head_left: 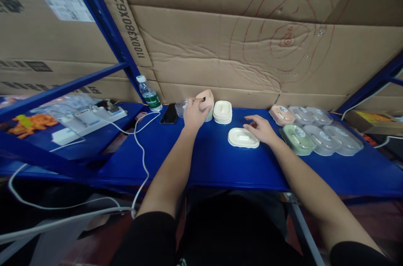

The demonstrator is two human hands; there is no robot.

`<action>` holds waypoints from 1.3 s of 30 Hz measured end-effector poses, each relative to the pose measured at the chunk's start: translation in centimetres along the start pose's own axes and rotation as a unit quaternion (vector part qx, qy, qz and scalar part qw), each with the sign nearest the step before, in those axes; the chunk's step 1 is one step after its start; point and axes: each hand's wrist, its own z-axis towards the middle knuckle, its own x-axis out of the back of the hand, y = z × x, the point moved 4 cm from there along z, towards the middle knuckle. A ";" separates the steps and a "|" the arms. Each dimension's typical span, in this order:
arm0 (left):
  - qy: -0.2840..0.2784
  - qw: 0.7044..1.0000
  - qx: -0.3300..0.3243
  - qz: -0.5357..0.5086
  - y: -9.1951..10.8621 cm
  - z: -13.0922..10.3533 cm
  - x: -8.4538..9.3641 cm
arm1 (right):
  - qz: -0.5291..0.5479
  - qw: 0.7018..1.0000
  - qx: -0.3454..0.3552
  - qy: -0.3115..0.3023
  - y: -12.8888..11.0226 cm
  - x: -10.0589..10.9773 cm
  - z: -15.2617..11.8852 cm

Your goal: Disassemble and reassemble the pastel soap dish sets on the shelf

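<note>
My left hand [194, 114] is closed on a peach plastic box part [206, 95], tilted up, with a dark gap along its inner side. Pale pieces stand just below it, partly hidden by the hand. A clear round plastic container [180, 108] sits to the left of that hand. To its right is a stack of cream box parts [223, 110]. My right hand [260, 128] has its fingers apart, at the right edge of a cream oval box part [242, 138] lying flat. Whether the fingertips touch that piece I cannot tell.
Lidded boxes in green [297, 139], peach [281, 115] and grey [321, 139] stand on the right of the blue table [217, 165]. On the left are a water bottle [150, 95], a phone [169, 114], a white cable [143, 152] and a power strip [90, 125]. Cardboard [195, 48] stands behind.
</note>
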 end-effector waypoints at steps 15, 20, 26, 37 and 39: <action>-0.012 0.990 0.092 0.109 0.8 -0.4 1.1 | -0.045 0.989 0.014 -0.140 -0.2 0.9 -0.3; -0.035 0.990 0.081 0.111 1.0 -0.4 1.0 | -0.120 0.970 -0.043 -0.206 1.2 1.2 -0.6; -0.036 0.990 0.075 0.116 1.5 -0.6 1.4 | -0.136 0.967 -0.070 -0.205 2.2 1.5 -0.4; -0.020 0.992 0.051 0.111 2.2 -0.9 1.9 | -0.057 0.987 -0.133 -0.074 2.7 1.7 0.1; -0.016 0.993 0.050 0.107 2.3 -0.9 1.9 | 0.040 0.978 -0.204 -0.024 2.8 1.3 0.3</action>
